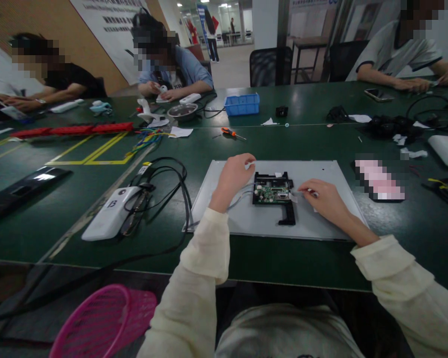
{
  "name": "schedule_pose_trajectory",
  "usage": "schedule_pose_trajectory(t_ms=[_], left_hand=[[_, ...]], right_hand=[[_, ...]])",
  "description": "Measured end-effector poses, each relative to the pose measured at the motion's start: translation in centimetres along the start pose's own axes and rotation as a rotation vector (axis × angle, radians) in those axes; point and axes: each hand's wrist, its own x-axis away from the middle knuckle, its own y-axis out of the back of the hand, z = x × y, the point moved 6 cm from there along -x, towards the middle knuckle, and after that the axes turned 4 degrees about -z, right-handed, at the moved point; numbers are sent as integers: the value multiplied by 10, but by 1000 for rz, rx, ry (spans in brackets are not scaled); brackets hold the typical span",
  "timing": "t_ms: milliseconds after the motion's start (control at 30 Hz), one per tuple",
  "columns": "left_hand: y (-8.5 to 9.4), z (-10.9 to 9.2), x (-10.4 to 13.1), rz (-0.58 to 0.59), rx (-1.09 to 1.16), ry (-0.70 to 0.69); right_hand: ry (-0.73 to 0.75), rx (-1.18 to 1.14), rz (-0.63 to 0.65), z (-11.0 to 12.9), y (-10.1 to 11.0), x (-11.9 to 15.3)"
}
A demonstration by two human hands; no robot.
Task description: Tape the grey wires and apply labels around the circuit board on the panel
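A black plastic frame (290, 215) holding a green circuit board (268, 194) lies on a flat grey-white panel (332, 223) in front of me. My left hand (236, 176) is over the panel, just left of the frame's upper corner, fingers curled together; what they hold, if anything, is too small to make out. Grey wires (242, 194) run from the board's left side beneath that hand. At the board's right end, thumb and finger of my right hand (324, 199) pinch a small translucent strip (294, 196), which reaches to the board's edge.
Left of the panel lie a white power bank (110, 214) and looped black cables (182, 189). A pink phone (380, 180) is on the right. Farther off are an orange screwdriver (232, 133), a blue basket (242, 105) and a metal bowl (182, 112). Several people sit across the table.
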Motion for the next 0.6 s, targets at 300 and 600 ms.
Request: schedule_pose_trajectory(t_ms=[300,600], left_hand=[[22,117,50,147,-250,302],[16,128,60,163,-39,314]], right_hand=[[23,11,8,5,-2,4],[36,15,-9,5,-2,4]])
